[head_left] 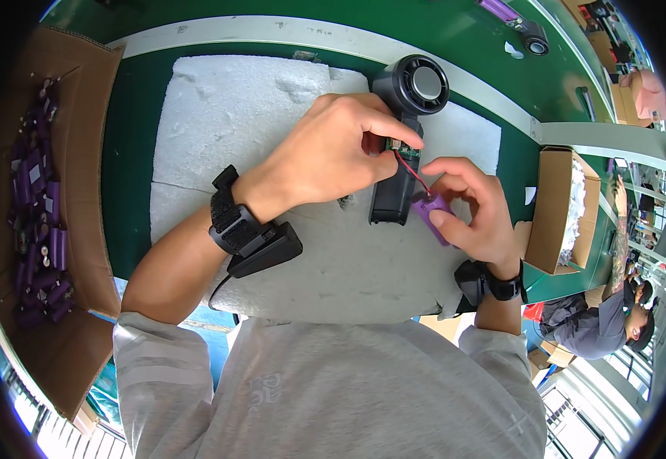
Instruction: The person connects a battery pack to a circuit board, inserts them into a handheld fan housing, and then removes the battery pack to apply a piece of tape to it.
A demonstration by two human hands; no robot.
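Over the middle of the foam slab [233,107], left thumb and forefinger sit close together across the circuit board [400,144] of a handheld fan [411,113]; cannot tell whether the left hand [340,145] pinches anything or merely steadies. Right hand [478,206], just to the right, holds a purple cell [430,205] between thumb and curled fingers. Red lead [411,170] spans board to cell.

Risk, as judged: a sharp pull by the right hand could strain the lead's joint; a slipping left fingertip could scuff board parts. If bare metal meets the cell's end, a short is possible.

Materials: fan dark, smooth, with a round ringed head and straight handle, head to the far side. Cell a glossy-wrapped cylinder. Slab white, grainy, dented, greyer near the body. Left, a brown carton [80,245] of jumbled purple cells [40,191]; right, a smaller box [551,214] with crumpled white filling. Green worktop [138,153] beneath.
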